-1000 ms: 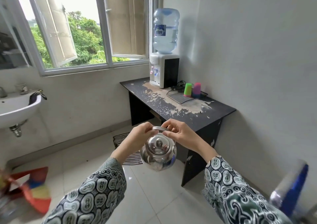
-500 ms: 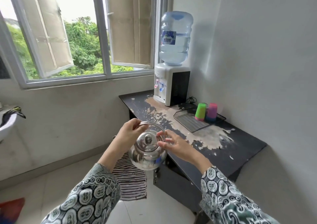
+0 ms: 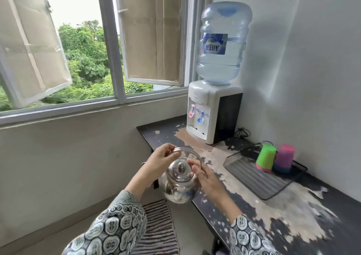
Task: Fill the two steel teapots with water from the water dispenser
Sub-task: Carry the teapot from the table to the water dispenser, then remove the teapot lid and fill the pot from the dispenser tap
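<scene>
Closing in since earlier, the left hand [image 3: 160, 162] is gripping the teapot [image 3: 178, 184] handle; right hand [image 3: 207, 178] is pinching its lid; dispenser [image 3: 213, 112] lying at one o'clock.

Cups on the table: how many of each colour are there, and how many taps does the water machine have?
Green cups: 1
Pink cups: 1
Red taps: 1
Blue taps: 1
Total: 4, that is 2 cups and 2 taps. Both cups stand upside down on the dark tray.
</scene>
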The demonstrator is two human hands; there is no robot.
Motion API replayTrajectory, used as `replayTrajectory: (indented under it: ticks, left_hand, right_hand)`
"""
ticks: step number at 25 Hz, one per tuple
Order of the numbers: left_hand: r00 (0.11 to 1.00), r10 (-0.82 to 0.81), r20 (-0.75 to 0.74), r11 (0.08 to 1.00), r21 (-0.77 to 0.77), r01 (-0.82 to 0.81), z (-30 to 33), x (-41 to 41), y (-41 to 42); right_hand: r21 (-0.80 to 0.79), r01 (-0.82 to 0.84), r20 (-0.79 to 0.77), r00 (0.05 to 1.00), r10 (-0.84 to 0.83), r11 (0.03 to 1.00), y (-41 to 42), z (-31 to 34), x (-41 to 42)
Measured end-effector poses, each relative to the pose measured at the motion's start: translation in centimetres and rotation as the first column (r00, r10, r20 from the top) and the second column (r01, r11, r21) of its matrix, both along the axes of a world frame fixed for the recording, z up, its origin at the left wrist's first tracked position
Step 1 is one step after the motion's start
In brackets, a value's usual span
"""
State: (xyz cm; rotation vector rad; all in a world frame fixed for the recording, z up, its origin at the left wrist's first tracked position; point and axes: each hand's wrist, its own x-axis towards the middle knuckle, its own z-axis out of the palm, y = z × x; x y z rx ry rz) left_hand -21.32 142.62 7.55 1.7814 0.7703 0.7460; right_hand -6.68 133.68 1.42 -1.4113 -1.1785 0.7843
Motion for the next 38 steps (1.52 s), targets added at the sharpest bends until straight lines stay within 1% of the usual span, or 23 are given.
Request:
replayTrajectory:
  ticks: [3,8,11,14,17,20,24,26,30,32,36,38]
  left_hand:
    - [0.998,-0.053,-0.026,0.999,-0.015,0.052,-0.3,1.9,7.6]
    - [0.972,-0.141,-0.190,0.986,0.058,0.154,-2.5,6.2,18.1]
    - [0.956,-0.142,-0.257,0.982,0.083,0.168,-3.8,9.2,23.9]
    - [0.943,-0.176,-0.283,0.973,0.098,0.211,-4.5,12.5,28.8]
    - [0.934,-0.220,-0.280,0.967,0.063,0.246,-4.7,15.5,32.7]
    - [0.942,-0.210,-0.262,0.966,0.092,0.241,-5.9,18.5,36.2]
    - [0.932,-0.228,-0.280,0.957,0.113,0.268,-8.9,20.9,38.8]
    - [0.920,-0.255,-0.297,0.954,0.075,0.289,-10.7,21.6,39.8]
    - [0.848,-0.368,-0.383,0.907,0.052,0.417,-14.4,22.8,42.2]
    - [0.820,-0.421,-0.388,0.881,0.038,0.471,-15.5,23.8,43.8]
    - [0.747,-0.545,-0.379,0.813,-0.020,0.582,-17.7,25.7,47.5]
    - [0.704,-0.587,-0.400,0.773,-0.019,0.634,-18.6,26.2,49.1]
  right_hand:
    - [-0.023,0.050,-0.022,0.998,-0.051,0.998,6.4,-0.6,0.9]
    - [-0.057,0.168,-0.002,0.986,-0.168,0.984,15.1,-2.3,3.4]
    - [-0.089,0.182,-0.059,0.980,-0.188,0.979,20.2,-3.7,5.5]
    - [-0.081,0.201,-0.125,0.970,-0.210,0.976,25.3,-5.0,8.3]
    - [-0.088,0.262,-0.115,0.956,-0.271,0.961,29.5,-6.3,11.3]
    - [-0.122,0.330,-0.091,0.935,-0.342,0.936,33.2,-7.6,14.6]
    - [-0.191,0.431,-0.088,0.887,-0.453,0.882,36.2,-9.5,17.1]
    - [-0.229,0.473,-0.103,0.857,-0.505,0.851,37.1,-10.5,17.8]
    - [-0.271,0.573,-0.105,0.781,-0.616,0.773,39.0,-12.9,18.5]
    - [-0.255,0.631,-0.096,0.737,-0.669,0.733,39.9,-13.4,18.6]
    - [-0.266,0.691,-0.175,0.651,-0.739,0.672,42.5,-15.0,18.6]
    - [-0.258,0.736,-0.147,0.611,-0.778,0.626,43.6,-15.7,18.2]
